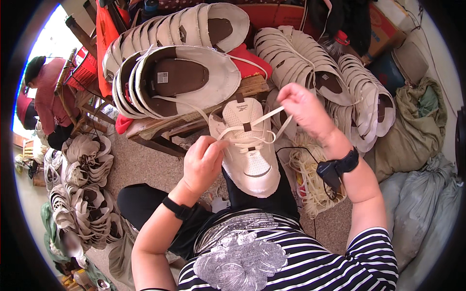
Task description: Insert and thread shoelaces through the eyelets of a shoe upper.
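A cream shoe upper (256,182) rests on my thigh, toe toward me, its tongue (239,110) standing up toward the wooden bench. Flat pale lace (266,117) runs across its eyelets. My right hand (310,114) is raised off to the right of the tongue, finger and thumb pinched on the lace, which stretches tight from the shoe. At the left eyelet edge, my left hand (203,162) has its fingers closed on the upper; whether it also holds lace is hidden.
Nested shoe uppers (221,72) fill the wooden bench (162,125) ahead. More stacks (291,58) stand at the right, near cloth sacks (412,131). A container of loose laces (310,186) sits beside my right leg. Another person (51,94) is far left, beyond piled uppers (90,203).
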`<state>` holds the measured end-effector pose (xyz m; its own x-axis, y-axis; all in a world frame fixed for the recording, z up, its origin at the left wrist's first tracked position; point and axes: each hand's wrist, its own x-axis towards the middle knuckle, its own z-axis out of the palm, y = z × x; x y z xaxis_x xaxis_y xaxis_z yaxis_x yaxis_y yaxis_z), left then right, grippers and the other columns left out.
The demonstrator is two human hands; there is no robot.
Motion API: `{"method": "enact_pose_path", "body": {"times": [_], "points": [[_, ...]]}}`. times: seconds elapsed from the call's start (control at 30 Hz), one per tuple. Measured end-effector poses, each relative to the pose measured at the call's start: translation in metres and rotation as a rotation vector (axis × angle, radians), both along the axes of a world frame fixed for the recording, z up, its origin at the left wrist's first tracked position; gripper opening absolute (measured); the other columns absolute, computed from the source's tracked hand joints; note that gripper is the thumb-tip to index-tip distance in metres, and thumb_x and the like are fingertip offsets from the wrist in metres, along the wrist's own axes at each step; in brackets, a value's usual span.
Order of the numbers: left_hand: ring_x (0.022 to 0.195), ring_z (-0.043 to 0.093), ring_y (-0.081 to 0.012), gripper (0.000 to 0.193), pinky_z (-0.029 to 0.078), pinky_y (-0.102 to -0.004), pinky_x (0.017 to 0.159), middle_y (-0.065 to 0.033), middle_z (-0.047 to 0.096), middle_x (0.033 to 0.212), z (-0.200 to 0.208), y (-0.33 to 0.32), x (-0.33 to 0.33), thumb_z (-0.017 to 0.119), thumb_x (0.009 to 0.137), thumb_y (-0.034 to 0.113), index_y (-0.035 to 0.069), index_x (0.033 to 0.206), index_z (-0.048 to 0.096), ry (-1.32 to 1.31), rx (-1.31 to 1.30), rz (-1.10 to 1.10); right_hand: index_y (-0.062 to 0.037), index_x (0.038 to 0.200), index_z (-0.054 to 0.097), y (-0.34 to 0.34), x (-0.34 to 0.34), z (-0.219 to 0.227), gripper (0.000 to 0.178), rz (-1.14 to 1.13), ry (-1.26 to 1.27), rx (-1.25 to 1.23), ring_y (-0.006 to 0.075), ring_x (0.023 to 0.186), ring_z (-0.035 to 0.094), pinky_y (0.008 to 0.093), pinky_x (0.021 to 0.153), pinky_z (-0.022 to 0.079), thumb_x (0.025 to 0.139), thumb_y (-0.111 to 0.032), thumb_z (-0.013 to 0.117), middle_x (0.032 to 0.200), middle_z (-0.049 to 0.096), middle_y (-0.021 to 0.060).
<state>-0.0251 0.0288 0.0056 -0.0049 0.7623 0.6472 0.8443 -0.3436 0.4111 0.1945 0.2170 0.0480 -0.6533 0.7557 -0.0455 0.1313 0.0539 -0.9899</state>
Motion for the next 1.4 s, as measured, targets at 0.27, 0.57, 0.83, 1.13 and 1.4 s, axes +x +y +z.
{"method": "enact_pose_path", "body": {"times": [0.27,0.57,0.83,1.13,1.4], "points": [[0.064,0.045,-0.0091,0.021,0.043,-0.0237,0.056,-0.0054,0.049,0.098,0.005,0.012,0.009,0.073,0.08,0.002,0.002,0.098,0.061,-0.58,-0.277,0.199,-0.0037,0.1,0.058,-0.008,0.001,-0.001,0.012,0.004,-0.191,-0.064,0.0024,0.064,0.047,0.0204,0.054,0.038,0.092,-0.012,0.061,0.077,0.054,-0.005],[0.05,0.038,-0.0067,0.005,0.031,-0.0226,0.047,0.0028,0.046,0.066,0.026,0.0,0.002,0.057,0.092,0.009,0.007,0.093,0.052,-1.532,-0.547,0.007,-0.0029,0.097,0.066,-0.035,0.004,0.006,0.021,0.492,-0.347,0.138,0.0068,0.066,0.049,0.0246,0.06,0.042,0.088,-0.022,0.069,0.076,0.056,-0.0054],[0.056,0.031,-0.0012,0.005,0.027,-0.0194,0.051,0.0086,0.043,0.072,0.038,-0.029,-0.042,0.056,0.095,0.007,0.012,0.097,0.055,-1.447,-0.331,0.174,-0.0083,0.097,0.061,0.002,0.02,-0.014,0.013,0.041,0.037,-0.401,-0.0005,0.057,0.042,0.0161,0.049,0.036,0.095,-0.021,0.063,0.08,0.053,-0.0074],[0.069,0.044,-0.0032,0.022,0.038,-0.0206,0.065,0.0085,0.052,0.074,0.057,-0.037,-0.006,0.061,0.098,0.021,0.001,0.098,0.068,-0.92,-0.8,0.093,-0.006,0.106,0.06,-0.031,-0.014,-0.015,0.028,0.24,-0.246,0.559,0.0145,0.064,0.057,0.0304,0.062,0.048,0.085,-0.023,0.068,0.075,0.061,0.0051],[0.065,0.049,-0.0148,0.023,0.038,-0.0282,0.06,-0.0019,0.05,0.075,0.067,0.004,0.013,0.062,0.093,0.021,0.008,0.11,0.07,-0.193,-0.407,0.208,0.0002,0.088,0.063,-0.022,-0.031,-0.008,0.019,0.455,-0.262,0.195,0.016,0.068,0.058,0.0322,0.066,0.048,0.082,-0.018,0.064,0.074,0.062,0.0115]]}}
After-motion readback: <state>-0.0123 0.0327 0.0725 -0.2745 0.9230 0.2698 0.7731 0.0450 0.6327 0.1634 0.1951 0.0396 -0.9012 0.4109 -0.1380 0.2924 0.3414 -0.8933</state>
